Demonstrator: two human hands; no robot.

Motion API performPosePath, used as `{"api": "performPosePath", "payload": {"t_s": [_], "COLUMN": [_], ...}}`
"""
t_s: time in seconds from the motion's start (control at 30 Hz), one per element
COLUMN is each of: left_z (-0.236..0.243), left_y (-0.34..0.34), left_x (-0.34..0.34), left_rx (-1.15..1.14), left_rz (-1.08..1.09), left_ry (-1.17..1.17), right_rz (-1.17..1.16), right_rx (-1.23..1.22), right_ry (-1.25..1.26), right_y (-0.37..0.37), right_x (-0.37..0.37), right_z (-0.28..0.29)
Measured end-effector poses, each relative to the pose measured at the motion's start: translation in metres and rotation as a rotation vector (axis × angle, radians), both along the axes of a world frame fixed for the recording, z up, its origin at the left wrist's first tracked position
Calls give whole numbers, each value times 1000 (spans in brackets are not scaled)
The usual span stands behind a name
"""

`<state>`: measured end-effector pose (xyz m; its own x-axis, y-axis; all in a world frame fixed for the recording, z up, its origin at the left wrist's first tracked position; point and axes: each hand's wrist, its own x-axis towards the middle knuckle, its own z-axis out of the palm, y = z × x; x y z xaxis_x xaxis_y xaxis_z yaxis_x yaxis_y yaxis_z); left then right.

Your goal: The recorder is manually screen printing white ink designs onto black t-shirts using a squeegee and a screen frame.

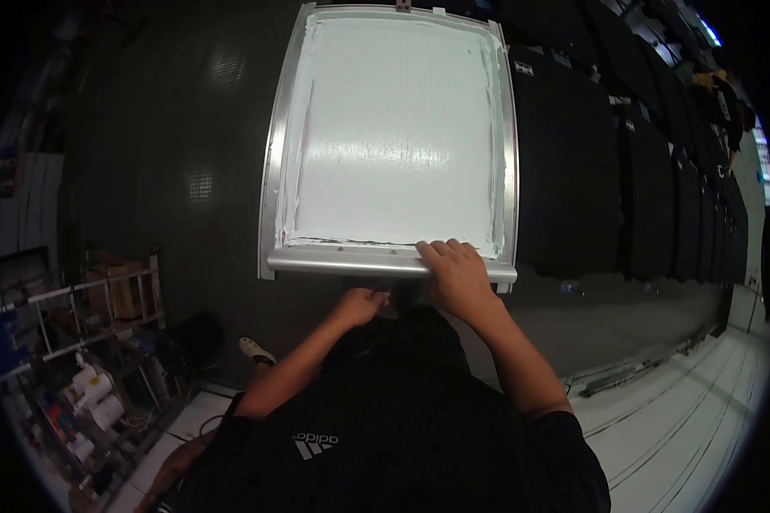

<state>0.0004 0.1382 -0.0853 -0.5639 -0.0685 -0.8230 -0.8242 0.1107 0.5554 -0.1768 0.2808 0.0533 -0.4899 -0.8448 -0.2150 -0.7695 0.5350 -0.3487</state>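
A screen-printing frame (391,262) of silvery metal lies flat in front of me. White paste or ink (393,111) covers its middle, glossy and streaked, with rough smears along the sides. My right hand (462,278) is closed over the right part of the near bar, its fingertips on the bar's upper side. Below that bar, close to my body, my left hand (361,306) is closed with the thumb bent inward. A small pale edge shows at its fingertips, but what they hold is too dark to make out.
Long rows of black panels or boards (573,162) stretch away on the right. Another person (725,107) in dark clothes stands at the far right. A metal rack (85,316) with a cardboard box (115,286) and white containers (98,398) stands at lower left. Dark floor (162,128) lies left of the frame.
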Motion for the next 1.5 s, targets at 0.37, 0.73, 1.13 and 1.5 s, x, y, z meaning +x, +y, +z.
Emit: {"api": "performPosePath", "payload": {"t_s": [0.37, 0.73, 1.13, 1.5], "left_z": [54, 56, 13, 0], "left_y": [-182, -142, 193, 250], "left_x": [37, -19, -202, -214], "left_rx": [-694, -386, -498, -364], "left_rz": [818, 890, 767, 843], "left_ry": [442, 464, 603, 426], "right_rz": [-452, -729, -860, -848], "right_rx": [-393, -593, -751, -699], "right_ry": [-481, -976, -741, -907], "right_y": [106, 155, 497, 538], "right_x": [-113, -141, -302, -342], "right_z": [-43, -42, -23, -49]}}
